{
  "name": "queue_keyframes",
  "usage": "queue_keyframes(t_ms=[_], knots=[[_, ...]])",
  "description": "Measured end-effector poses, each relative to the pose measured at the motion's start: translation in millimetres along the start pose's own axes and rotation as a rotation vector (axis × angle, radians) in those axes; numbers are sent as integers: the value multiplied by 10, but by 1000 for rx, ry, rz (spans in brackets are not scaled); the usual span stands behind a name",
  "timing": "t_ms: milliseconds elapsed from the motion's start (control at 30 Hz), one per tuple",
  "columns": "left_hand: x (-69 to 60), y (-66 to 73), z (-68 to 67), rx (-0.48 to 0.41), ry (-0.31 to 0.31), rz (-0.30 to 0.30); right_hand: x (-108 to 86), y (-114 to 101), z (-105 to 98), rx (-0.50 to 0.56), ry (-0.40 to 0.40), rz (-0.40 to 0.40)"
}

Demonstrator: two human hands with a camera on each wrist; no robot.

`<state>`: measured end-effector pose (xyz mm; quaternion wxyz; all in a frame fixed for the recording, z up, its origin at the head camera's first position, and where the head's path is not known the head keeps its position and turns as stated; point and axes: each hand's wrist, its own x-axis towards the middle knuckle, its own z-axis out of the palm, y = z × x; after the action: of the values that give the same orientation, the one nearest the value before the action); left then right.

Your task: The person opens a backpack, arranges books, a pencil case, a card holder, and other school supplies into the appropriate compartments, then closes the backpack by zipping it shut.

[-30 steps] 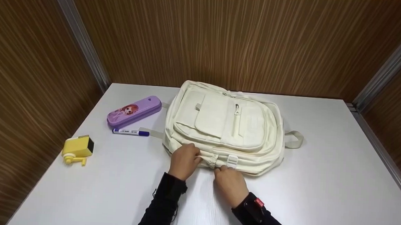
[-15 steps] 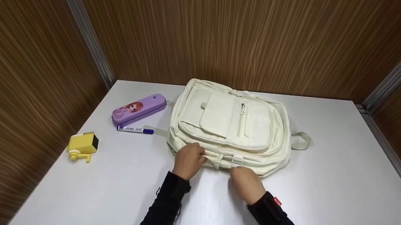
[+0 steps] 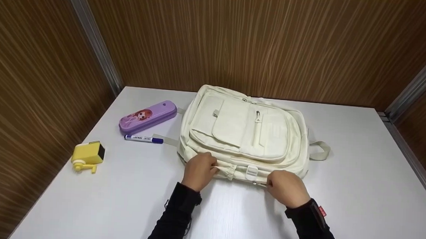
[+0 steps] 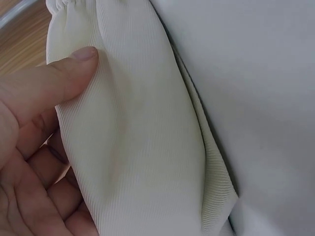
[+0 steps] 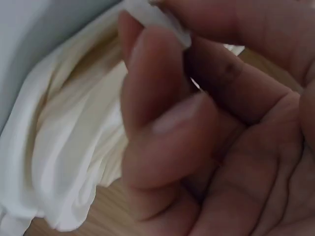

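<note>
A cream backpack (image 3: 231,126) lies on its back on the white table, its front pockets facing up. My left hand (image 3: 198,171) grips the fabric of its side pocket at the near edge. In the left wrist view, the thumb presses on the ribbed side pocket (image 4: 133,123) with the fingers behind it. Farther right along that edge, my right hand (image 3: 289,189) pinches a small pale zipper pull (image 5: 165,22) between thumb and curled forefinger. A white buckle (image 3: 252,172) sits between the two hands.
Left of the backpack lie a purple pencil case (image 3: 148,116) and a blue-capped marker (image 3: 143,139). A yellow sharpener-like thing with a crank (image 3: 88,155) stands near the table's left edge. Wood-grain panels (image 3: 239,40) enclose the back and sides.
My right hand has slid to the right along the backpack's near edge, past the buckle. My left hand keeps its grip on the side pocket. The view has shifted slightly.
</note>
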<state>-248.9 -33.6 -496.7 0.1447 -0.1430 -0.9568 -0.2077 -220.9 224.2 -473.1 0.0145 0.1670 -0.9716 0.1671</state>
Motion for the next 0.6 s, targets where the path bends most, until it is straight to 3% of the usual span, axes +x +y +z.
queue_keyframes(t_ms=[233, 433, 600], knots=[[0, -15, -32, -33, -24, 10, -98, 414, -280, 71, -82, 74], [4, -53, -54, -59, -51, 39, -124, 719, -360, 118, -154, 130], [20, -86, -69, -45, -48, 65, -114, 885, -402, 145, -186, 125]])
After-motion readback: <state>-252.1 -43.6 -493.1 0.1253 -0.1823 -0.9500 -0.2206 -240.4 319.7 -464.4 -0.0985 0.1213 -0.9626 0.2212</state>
